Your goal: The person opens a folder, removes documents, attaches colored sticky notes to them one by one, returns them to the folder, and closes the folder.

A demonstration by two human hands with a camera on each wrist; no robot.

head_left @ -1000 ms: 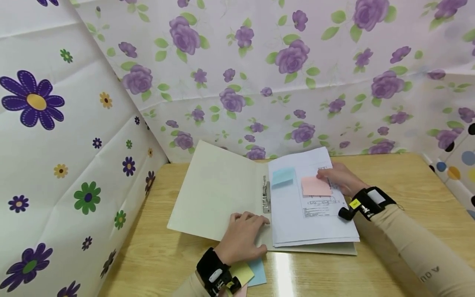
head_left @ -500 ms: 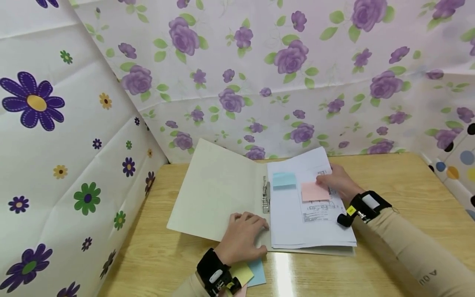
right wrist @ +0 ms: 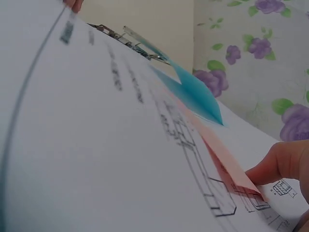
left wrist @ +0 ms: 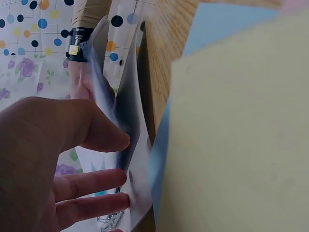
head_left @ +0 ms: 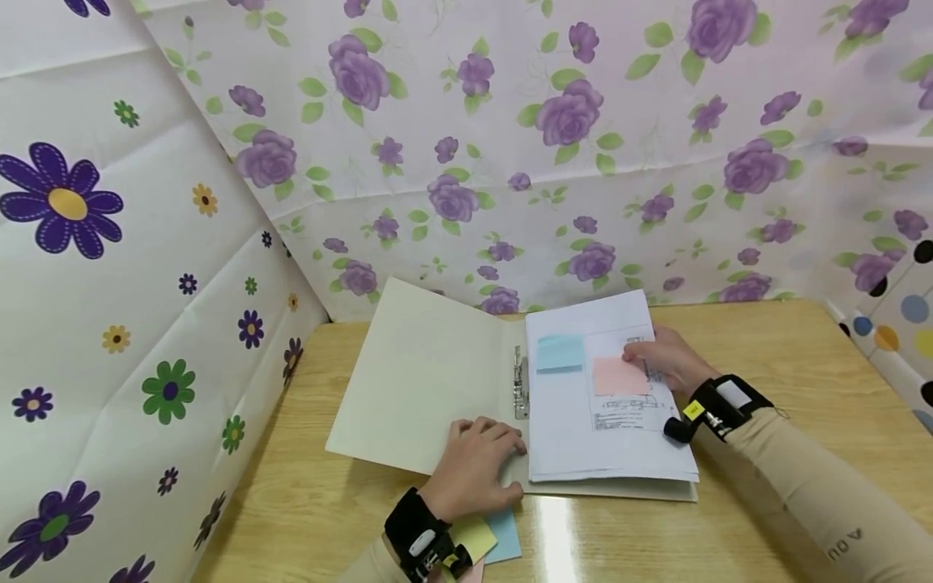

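Observation:
A cream lever-arch folder (head_left: pixel 419 372) lies spread on the table, its metal clip (head_left: pixel 521 385) along the spine. White printed sheets (head_left: pixel 564 437) rest over its right side, carrying a blue sticky note (head_left: pixel 560 355) and a pink sticky note (head_left: pixel 612 379). My right hand (head_left: pixel 672 362) grips the sheets at their right edge, thumb on top by the pink note's corner and the other fingers hidden underneath. The sheets bow upward in the right wrist view. My left hand (head_left: pixel 477 468) rests on the folder's lower edge near the spine, fingers loosely bent.
Yellow sticky notes (head_left: pixel 475 536), blue sticky notes (head_left: pixel 504 539) and pink ones lie on the wooden table (head_left: pixel 612 542) under my left wrist. Floral sheeting (head_left: pixel 466 146) hangs behind the table, with more patterned sheeting at left and right.
My right hand and the sheets dip slightly, then rise a little. The pink note sits slightly lower than at first, and the blue note lies more level. The left hand stays in place.

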